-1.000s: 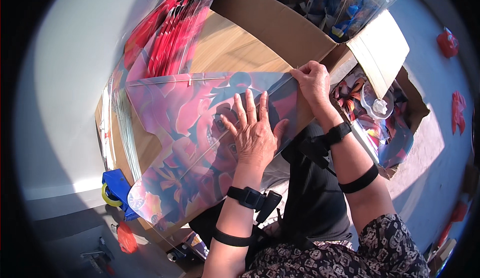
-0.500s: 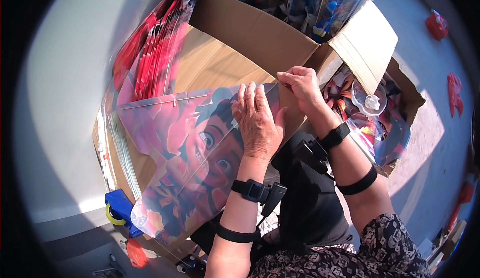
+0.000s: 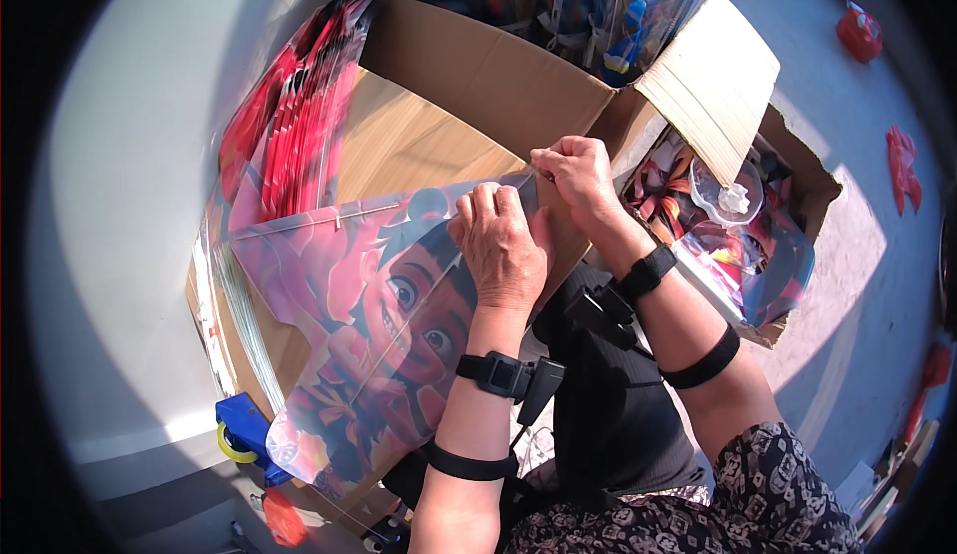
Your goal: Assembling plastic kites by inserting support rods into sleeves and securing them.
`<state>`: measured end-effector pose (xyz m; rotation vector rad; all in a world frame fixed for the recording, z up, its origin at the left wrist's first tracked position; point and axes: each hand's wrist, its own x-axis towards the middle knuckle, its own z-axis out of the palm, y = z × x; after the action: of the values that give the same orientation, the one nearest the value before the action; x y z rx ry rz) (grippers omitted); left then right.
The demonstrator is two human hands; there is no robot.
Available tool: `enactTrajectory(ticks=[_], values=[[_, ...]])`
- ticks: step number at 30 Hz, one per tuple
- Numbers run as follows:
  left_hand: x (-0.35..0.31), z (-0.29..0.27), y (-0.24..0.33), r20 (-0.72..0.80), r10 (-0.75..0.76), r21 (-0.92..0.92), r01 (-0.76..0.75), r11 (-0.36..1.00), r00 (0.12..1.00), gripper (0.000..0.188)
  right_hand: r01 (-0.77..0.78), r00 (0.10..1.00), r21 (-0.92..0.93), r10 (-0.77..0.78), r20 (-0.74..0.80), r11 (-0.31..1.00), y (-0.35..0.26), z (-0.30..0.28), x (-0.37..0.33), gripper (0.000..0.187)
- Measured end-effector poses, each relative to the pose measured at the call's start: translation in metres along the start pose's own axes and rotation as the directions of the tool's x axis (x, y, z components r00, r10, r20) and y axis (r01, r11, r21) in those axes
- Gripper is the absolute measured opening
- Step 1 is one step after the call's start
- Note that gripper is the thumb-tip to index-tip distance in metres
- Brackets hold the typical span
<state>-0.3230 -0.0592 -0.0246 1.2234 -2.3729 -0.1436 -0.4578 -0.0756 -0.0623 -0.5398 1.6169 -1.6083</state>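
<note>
A printed kite [image 3: 359, 325] with a big-eyed cartoon face lies on a wooden tabletop [image 3: 419, 140]. A thin rod crosses the face and another runs along its far edge. My left hand [image 3: 498, 250] is on the kite near that far edge, its fingers bent down on the sheet and its thumb to the right; the fingertips are partly hidden. At the kite's right corner, my right hand [image 3: 576, 175] is closed in a pinch on the edge, thumb against forefinger.
Folded red kites [image 3: 304, 136] are stacked at the back left. A blue tape dispenser [image 3: 244, 434] sits at the table's near left corner. An open cardboard box [image 3: 817, 170] on the right holds printed sheets and a clear bowl [image 3: 728, 195]. Plastic-wrapped bundles [image 3: 628, 26] stand behind.
My left hand's fingers have gone from stretched out to bent on the kite. My right hand keeps its pinch at the corner. The whole view has shifted slightly.
</note>
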Motion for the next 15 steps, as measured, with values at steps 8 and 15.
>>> enactTrajectory(ticks=[8, 15], values=[[-0.001, -0.002, 0.007, -0.019, -0.029, -0.028, 0.029, 0.999, 0.999, 0.047, -0.024, 0.996, 0.147, 0.012, 0.083, 0.989, -0.01, -0.007, -0.003, 0.017], [0.003, -0.007, 0.015, -0.071, -0.028, 0.0, 0.028, 1.0, 0.997, 0.053, -0.023, 0.992, 0.077, 0.013, 0.128, 0.997, -0.033, -0.019, -0.015, 0.015]])
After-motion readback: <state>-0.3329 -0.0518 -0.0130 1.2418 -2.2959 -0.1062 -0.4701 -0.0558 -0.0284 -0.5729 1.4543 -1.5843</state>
